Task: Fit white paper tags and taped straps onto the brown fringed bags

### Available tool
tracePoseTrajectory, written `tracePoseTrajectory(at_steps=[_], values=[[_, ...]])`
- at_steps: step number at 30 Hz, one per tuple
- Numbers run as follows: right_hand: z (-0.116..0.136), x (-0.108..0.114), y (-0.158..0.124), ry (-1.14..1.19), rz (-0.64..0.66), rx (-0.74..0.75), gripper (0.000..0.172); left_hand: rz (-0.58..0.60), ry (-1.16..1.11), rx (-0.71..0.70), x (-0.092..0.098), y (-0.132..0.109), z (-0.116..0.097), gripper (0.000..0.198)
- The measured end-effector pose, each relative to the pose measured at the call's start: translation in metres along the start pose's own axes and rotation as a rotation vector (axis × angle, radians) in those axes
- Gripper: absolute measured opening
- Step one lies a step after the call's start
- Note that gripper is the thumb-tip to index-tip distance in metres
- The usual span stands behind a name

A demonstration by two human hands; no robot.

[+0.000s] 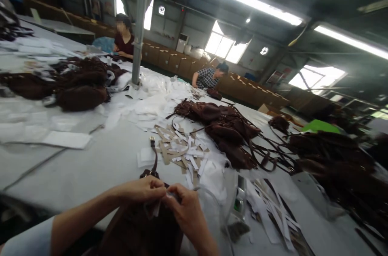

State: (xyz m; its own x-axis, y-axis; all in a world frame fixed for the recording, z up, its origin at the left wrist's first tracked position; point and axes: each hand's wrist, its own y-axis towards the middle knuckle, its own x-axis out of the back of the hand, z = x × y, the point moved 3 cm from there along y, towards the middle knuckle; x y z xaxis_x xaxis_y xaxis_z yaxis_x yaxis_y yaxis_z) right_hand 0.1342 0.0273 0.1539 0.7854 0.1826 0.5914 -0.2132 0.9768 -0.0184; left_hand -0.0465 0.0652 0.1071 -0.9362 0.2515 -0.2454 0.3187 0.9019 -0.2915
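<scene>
A dark brown bag (136,229) is close to me at the table's near edge, and a thin strap with a gold-coloured buckle (152,141) stretches from its top onto the table. Over the bag's upper part, my left hand (147,188) is closed with its fingertips pinched together. My right hand (187,209) meets it from the right, thumb and fingers also pinched. A small whitish piece (154,209) shows just below the fingertips. What exactly each hand grips is too small and blurred to name.
White and tan strips (182,149) lie scattered ahead. Brown bags with straps (224,126) are heaped behind them, with more brown bags (81,86) at left and dark ones (336,159) at right. A post (140,26) rises from the table. Two people (125,42) work across it.
</scene>
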Motion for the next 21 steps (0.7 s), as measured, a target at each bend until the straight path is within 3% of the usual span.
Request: tracePoseTrajectory(at_steps=[5,8,10,12,15,21], values=[[0.01,0.003,0.009,-0.137,-0.006,0.014,0.022,0.153,0.079,0.001,-0.004,-0.002,-0.003,0.033],[0.01,-0.001,0.013,-0.257,-0.052,0.006,0.031,0.401,0.244,-0.003,-0.012,-0.001,-0.006,0.047],[0.006,-0.006,0.014,-0.278,-0.043,0.018,0.034,0.515,0.413,0.006,-0.015,-0.001,-0.004,0.037],[0.001,-0.013,0.015,-0.285,0.002,0.033,0.026,0.474,0.535,0.02,-0.013,0.002,-0.001,0.024],[-0.011,-0.02,0.015,-0.379,0.021,0.027,0.007,0.399,0.552,0.052,-0.008,0.005,0.006,0.03],[-0.03,-0.037,0.018,-0.483,0.019,0.049,0.008,0.323,0.405,0.034,-0.001,0.01,0.011,0.025]])
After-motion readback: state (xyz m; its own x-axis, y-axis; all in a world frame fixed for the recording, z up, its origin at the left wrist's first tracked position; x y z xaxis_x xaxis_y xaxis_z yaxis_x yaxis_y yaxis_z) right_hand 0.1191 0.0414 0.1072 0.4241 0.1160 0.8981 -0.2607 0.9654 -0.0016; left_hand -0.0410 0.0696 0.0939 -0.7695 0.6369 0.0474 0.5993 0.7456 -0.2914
